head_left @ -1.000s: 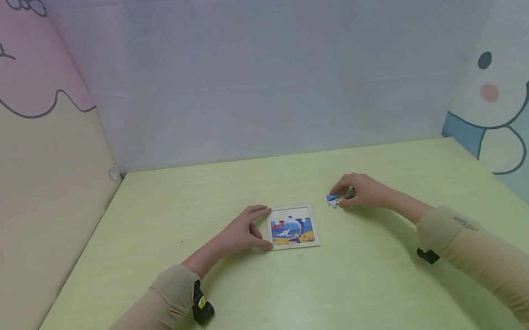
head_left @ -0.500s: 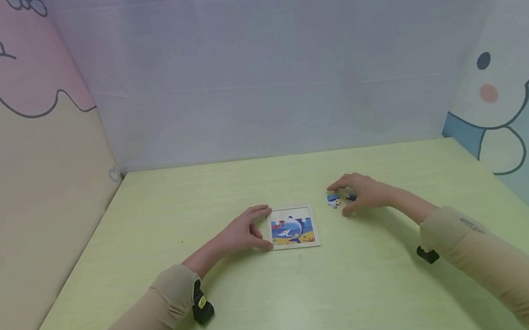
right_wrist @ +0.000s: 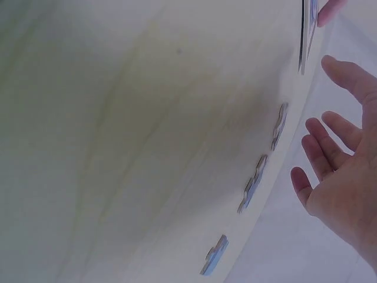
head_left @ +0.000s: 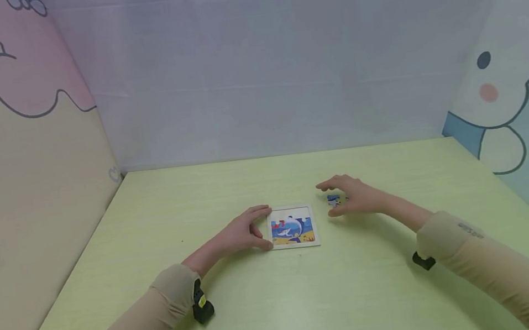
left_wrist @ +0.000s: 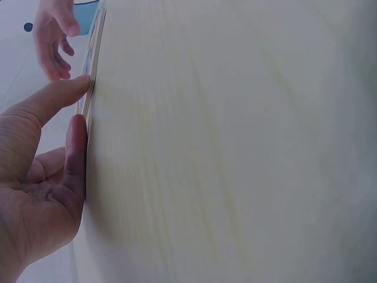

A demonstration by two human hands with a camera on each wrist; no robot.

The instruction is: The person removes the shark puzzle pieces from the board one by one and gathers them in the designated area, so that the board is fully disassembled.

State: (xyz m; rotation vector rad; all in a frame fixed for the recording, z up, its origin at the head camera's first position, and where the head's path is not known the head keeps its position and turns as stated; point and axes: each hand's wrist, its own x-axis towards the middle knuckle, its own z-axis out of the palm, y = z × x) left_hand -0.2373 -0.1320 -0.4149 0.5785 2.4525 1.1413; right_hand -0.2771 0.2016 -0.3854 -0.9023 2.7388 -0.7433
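On the table lies a square jigsaw puzzle with a white frame (head_left: 317, 231). Assembled pieces (head_left: 298, 229) show a dolphin and a sandy sea floor; the strip along the top is bare white. My left hand (head_left: 235, 233) rests at its left side, thumb and fingers spread and touching the corners. My right hand (head_left: 363, 196) is to the right of the frame, fingers extended and apart over a loose blue-and-white puzzle piece (head_left: 333, 200). From the right wrist, three loose pieces appear: one piece (right_wrist: 280, 127) nearest the frame, a middle piece (right_wrist: 253, 184) and a farther one (right_wrist: 214, 255). My right hand holds nothing.
The pale yellow-green table (head_left: 283, 307) ends at a plain whitish back wall (head_left: 257, 71). Side walls with cartoon drawings stand left and right. Dark wrist cameras (head_left: 203, 307) hang under both sleeves.
The right hand has let go of the loose piece by the frame; its fingers have spread and it has shifted left over the pieces. The left hand and the frame have stayed put.
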